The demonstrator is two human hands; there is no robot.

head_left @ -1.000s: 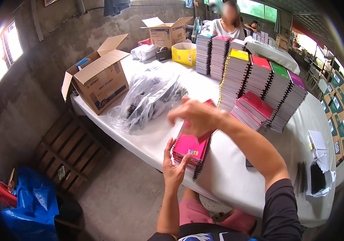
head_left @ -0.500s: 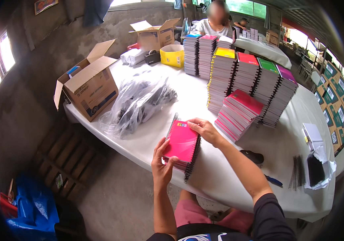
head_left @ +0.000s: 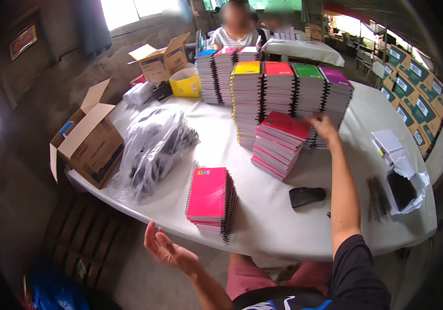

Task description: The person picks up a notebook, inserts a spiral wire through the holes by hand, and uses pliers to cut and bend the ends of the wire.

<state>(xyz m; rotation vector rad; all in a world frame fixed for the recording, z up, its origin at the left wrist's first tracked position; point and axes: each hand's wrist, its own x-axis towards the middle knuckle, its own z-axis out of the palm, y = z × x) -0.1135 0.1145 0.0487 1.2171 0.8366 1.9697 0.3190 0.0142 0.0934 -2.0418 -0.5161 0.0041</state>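
A small stack of pink spiral notebooks [head_left: 210, 199] lies at the near edge of the white table [head_left: 262, 217]. My left hand [head_left: 165, 251] hovers open, palm up, below that edge and holds nothing. My right hand [head_left: 323, 125] reaches far across the table, fingers on the top of a slanted pile of red-pink notebooks [head_left: 279, 143]. Behind it stand tall stacks of notebooks with yellow [head_left: 246, 98], red [head_left: 279, 88], green [head_left: 309, 90] and purple [head_left: 336, 95] covers.
A clear plastic bag of dark parts [head_left: 151, 150] lies left of the pink stack. An open cardboard box [head_left: 88, 139] sits at the table's left end; another box [head_left: 160, 62] and a yellow tub [head_left: 185, 84] stand behind. A black object [head_left: 306, 196] and black spiral coils [head_left: 376, 196] lie right. A person [head_left: 236, 28] sits opposite.
Both hands have let go of the pink notebooks, which now rest on the table. My right hand moved away to the slanted red-pink pile. My left hand dropped below the edge.
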